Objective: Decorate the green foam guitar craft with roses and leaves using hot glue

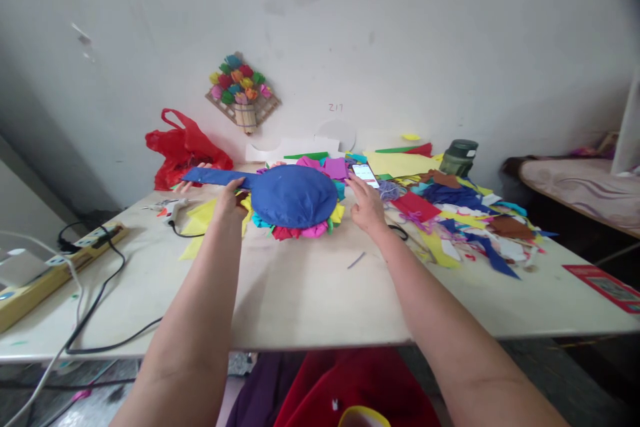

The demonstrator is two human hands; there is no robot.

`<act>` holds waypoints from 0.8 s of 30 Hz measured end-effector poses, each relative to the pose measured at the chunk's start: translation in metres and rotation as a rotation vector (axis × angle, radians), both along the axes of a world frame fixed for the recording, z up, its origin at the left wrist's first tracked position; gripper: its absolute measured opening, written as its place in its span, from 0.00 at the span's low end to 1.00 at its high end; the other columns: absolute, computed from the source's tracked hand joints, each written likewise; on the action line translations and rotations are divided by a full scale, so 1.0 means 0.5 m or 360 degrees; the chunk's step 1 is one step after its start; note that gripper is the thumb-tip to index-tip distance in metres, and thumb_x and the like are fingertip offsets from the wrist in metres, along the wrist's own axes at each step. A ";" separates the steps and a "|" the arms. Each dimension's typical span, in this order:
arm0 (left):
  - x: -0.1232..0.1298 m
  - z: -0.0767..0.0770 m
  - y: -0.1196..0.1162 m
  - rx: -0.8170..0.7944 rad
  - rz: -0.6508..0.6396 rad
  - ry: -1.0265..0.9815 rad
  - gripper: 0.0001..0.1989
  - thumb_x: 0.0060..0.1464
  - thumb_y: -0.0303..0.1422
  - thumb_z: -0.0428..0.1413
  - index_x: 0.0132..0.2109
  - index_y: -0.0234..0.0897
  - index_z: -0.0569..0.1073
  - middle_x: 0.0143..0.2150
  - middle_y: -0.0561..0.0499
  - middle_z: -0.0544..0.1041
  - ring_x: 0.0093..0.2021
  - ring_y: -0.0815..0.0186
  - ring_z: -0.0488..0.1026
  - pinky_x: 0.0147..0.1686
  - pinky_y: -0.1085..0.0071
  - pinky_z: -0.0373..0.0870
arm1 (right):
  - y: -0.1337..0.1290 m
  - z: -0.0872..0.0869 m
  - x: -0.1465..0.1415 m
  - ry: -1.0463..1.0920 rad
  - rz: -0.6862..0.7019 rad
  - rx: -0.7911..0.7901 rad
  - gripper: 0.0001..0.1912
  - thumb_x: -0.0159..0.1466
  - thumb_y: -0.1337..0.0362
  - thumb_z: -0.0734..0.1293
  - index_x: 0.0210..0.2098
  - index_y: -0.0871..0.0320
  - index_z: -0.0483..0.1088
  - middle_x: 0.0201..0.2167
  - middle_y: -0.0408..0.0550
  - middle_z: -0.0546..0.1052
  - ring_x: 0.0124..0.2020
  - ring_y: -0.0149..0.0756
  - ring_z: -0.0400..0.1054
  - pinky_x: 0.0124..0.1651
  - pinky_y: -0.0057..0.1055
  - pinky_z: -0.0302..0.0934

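Observation:
A round, domed blue crepe-paper fan sits over the table, ringed by colourful ruffles. Its flat blue handle points left. My left hand is closed around the handle where it meets the round part, thumb on top and the other fingers hidden. Skin-coloured shapes like fingertips show around the handle's far end; whose they are I cannot make out. At the fan's right rim is my right hand, fingers stretched forward beside the purple ruffle. A lit phone lies just beyond it.
Paper scraps pile up on the right near a dark green bottle. To the left are a glue gun, a red plastic bag, a power strip and trailing black cable. A stick flower craft leans on the wall.

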State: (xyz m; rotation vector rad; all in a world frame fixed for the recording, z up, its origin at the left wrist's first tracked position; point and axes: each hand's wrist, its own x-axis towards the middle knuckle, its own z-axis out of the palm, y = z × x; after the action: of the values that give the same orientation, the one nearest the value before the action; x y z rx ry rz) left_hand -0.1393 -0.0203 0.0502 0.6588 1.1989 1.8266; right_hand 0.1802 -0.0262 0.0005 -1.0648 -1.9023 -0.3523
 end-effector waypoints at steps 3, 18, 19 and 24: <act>0.000 0.003 -0.004 -0.0119 0.0067 -0.0169 0.10 0.31 0.31 0.58 0.23 0.39 0.63 0.19 0.57 0.66 0.19 0.72 0.60 0.21 0.74 0.60 | -0.013 0.002 -0.006 -0.0132 0.0085 0.0071 0.38 0.49 0.72 0.61 0.60 0.59 0.52 0.62 0.54 0.55 0.59 0.47 0.52 0.57 0.47 0.50; 0.012 0.006 -0.004 -0.0165 0.0048 -0.0260 0.09 0.31 0.28 0.57 0.22 0.39 0.63 0.18 0.57 0.66 0.19 0.72 0.61 0.22 0.73 0.63 | -0.045 0.000 -0.062 -0.0287 0.0398 0.0207 0.32 0.54 0.73 0.57 0.59 0.55 0.56 0.60 0.51 0.60 0.61 0.41 0.51 0.59 0.47 0.50; 0.013 0.006 -0.004 -0.0189 0.0042 -0.0268 0.08 0.31 0.28 0.57 0.22 0.39 0.63 0.18 0.57 0.66 0.19 0.71 0.62 0.22 0.73 0.63 | -0.043 -0.001 -0.063 -0.0282 0.0398 0.0201 0.32 0.54 0.73 0.57 0.58 0.55 0.56 0.60 0.50 0.60 0.61 0.41 0.52 0.59 0.46 0.50; 0.012 0.007 0.004 -0.0243 -0.0050 -0.0255 0.09 0.31 0.26 0.57 0.22 0.38 0.64 0.18 0.55 0.67 0.19 0.70 0.64 0.21 0.72 0.65 | -0.038 0.000 -0.063 -0.0246 0.0378 0.0160 0.31 0.52 0.76 0.57 0.55 0.55 0.61 0.58 0.48 0.64 0.58 0.40 0.56 0.58 0.44 0.53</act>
State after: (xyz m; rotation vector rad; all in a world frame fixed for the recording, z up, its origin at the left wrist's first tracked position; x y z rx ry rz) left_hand -0.1333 -0.0181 0.0539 0.4349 1.1999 1.7081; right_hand 0.1486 -0.0450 0.0004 -0.7539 -2.0995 -0.3983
